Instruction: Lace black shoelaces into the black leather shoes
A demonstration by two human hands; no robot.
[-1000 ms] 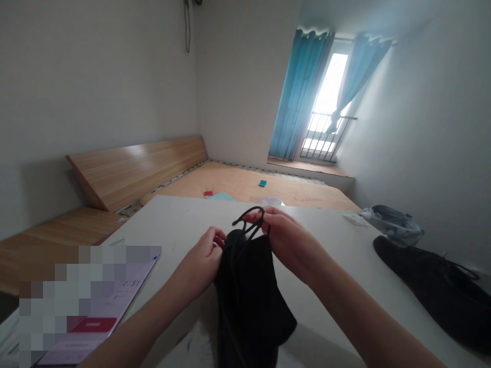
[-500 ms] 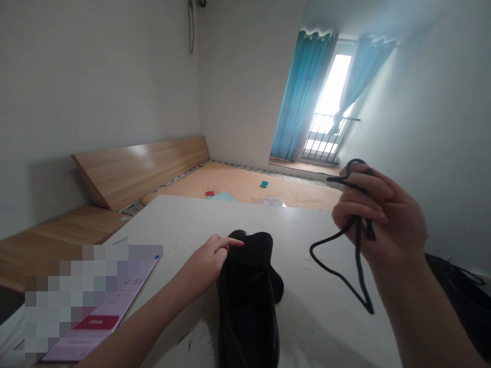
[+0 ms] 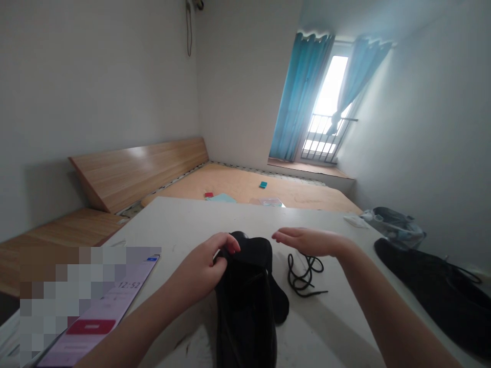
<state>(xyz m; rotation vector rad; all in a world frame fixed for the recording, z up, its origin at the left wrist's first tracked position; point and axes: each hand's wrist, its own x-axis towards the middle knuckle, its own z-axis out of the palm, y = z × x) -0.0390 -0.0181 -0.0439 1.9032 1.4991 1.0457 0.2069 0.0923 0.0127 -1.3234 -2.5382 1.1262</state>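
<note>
Gripping the far end of a black shoe (image 3: 245, 291) with curled fingers, left hand (image 3: 201, 268) holding it, long axis pointing straight ahead; right hand (image 3: 310, 242) hovering open and flat beside, just above a coiled black shoelace (image 3: 305, 276) on the white tabletop (image 3: 184, 220).

I'm standing in what looks like a small bedroom in a home: a wooden headboard (image 3: 138, 174) rises beside a plywood bed base (image 3: 307, 193), blue curtains (image 3: 299, 97) hang at a bright glass door with a barred railing (image 3: 320, 138), and plain white walls (image 3: 95, 87) enclose it.
</note>
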